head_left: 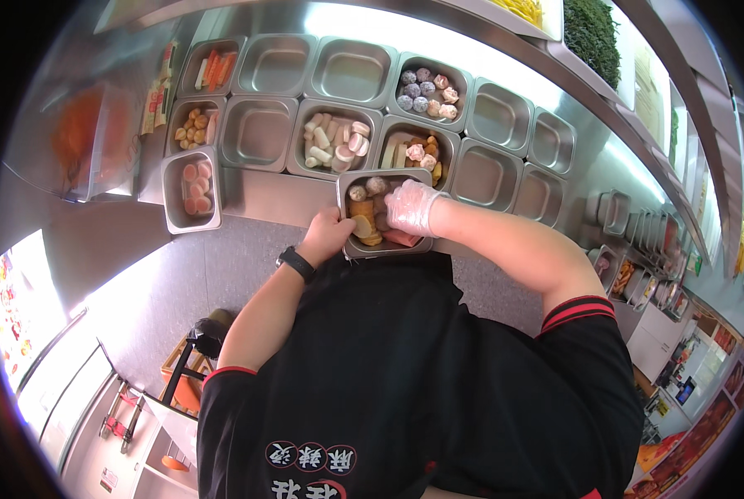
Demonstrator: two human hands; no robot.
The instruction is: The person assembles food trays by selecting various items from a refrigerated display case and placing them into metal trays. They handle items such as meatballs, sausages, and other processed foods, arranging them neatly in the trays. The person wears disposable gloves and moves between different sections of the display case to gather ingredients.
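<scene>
Close to my body, a square metal pan [342,193] holds greyish balls [376,185], yellow-brown pieces [362,213] and a pink piece [402,238]. My left hand [325,236], bare and with a black watch [296,262] at its wrist, grips the left side of this pan. Inside it, my right hand [412,208] wears a clear plastic glove; its fingers are bent together among the food, and what they hold is hidden. Just beyond stands a pan [386,126] of pink balls and yellow-brown pieces.
Rows of metal pans line the counter; several hold food, such as white and pink pieces [335,143], purple balls [417,90] and red-orange sticks [215,70]. A pan of round pink slices [196,185] juts out at the left. Shelves [546,62] with trays arch overhead at the right.
</scene>
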